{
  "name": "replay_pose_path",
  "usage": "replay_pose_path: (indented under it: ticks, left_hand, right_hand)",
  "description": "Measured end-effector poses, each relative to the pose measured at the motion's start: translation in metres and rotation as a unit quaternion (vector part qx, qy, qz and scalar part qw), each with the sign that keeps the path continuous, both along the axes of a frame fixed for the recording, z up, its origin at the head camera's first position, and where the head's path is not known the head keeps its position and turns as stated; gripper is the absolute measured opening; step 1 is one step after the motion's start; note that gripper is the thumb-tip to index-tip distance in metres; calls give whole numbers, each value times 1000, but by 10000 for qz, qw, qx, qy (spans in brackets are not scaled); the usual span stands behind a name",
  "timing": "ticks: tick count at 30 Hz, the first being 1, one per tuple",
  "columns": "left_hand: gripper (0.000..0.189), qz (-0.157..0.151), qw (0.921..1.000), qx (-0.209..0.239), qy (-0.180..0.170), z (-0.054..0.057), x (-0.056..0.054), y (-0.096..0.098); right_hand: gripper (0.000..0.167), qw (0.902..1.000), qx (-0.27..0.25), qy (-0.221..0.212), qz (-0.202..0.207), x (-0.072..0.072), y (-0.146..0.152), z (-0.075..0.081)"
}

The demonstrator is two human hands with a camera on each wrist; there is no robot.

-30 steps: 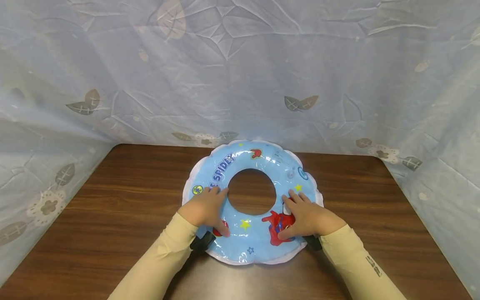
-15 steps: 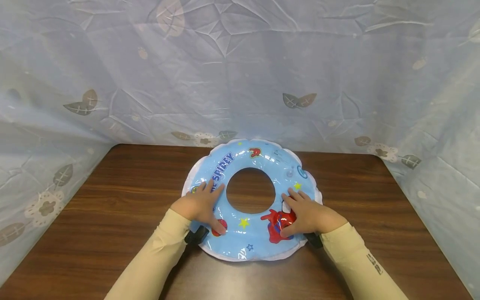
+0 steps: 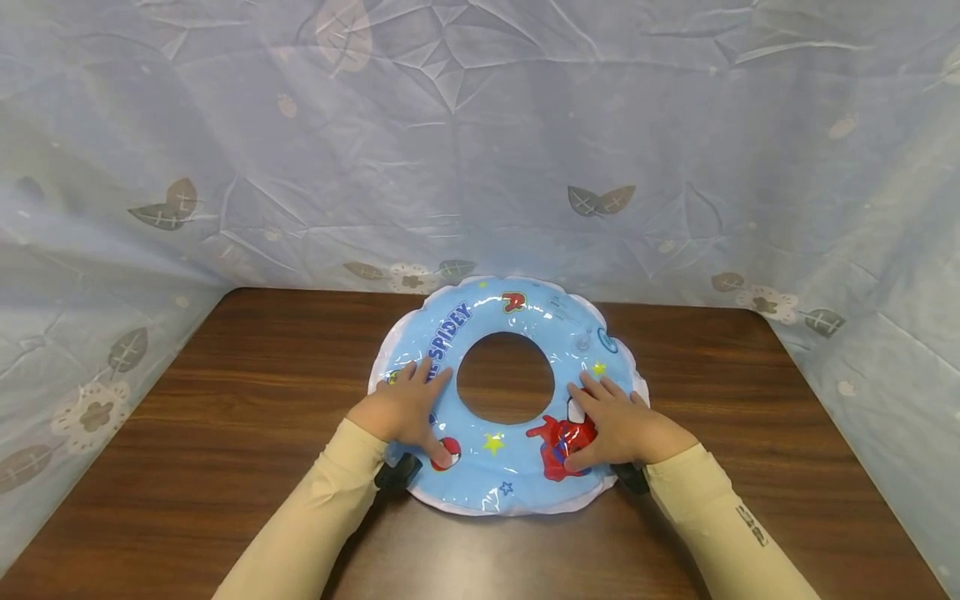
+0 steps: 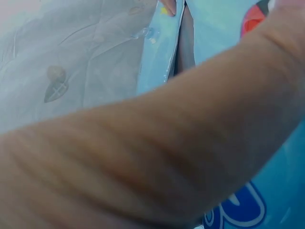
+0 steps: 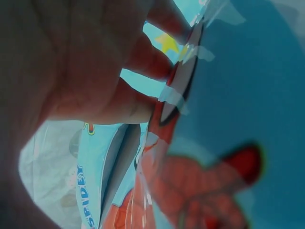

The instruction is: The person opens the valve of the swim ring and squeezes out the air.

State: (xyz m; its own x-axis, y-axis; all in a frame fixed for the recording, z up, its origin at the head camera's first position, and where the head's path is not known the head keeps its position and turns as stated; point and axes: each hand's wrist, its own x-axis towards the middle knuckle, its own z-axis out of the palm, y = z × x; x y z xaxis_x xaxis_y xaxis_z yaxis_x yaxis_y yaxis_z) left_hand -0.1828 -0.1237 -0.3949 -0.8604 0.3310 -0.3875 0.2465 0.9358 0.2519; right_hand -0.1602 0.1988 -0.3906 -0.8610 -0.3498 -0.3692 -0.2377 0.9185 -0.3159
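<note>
A light blue inflated swim ring (image 3: 517,487) lies flat on the brown wooden table, printed with "SPIDEY" lettering, stars and a red figure. My left hand (image 3: 402,410) rests on its left side with fingers spread, the thumb by a small red print. On the ring's right side lies my right hand (image 3: 618,425), fingers apart over the red figure. In the right wrist view the fingertips (image 5: 159,62) touch the shiny vinyl. The left wrist view is mostly filled by part of the left hand (image 4: 167,157), with ring surface around it.
The wooden table (image 3: 225,400) extends on both sides of the ring. A pale fabric curtain (image 3: 480,167) with leaf and flower prints hangs behind and along both sides. A black wrist strap piece (image 3: 397,472) sits under the left wrist.
My left hand has shifted slightly left and spread its fingers on the ring. The ring has moved very slightly away. The right hand stays nearly in place.
</note>
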Motion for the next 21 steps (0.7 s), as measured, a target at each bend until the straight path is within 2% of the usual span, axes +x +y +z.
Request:
replay_pose_path:
  ticks: [12,21]
  left_hand:
    - [130,68,10000,35,-13,6,2,3]
    - [129,86,9999,37,-76,3,3,3]
  right_hand:
    - [115,10000,-14,-13,4,-2,2,-1]
    - [115,10000,-34,-35,19,-1,1,-2]
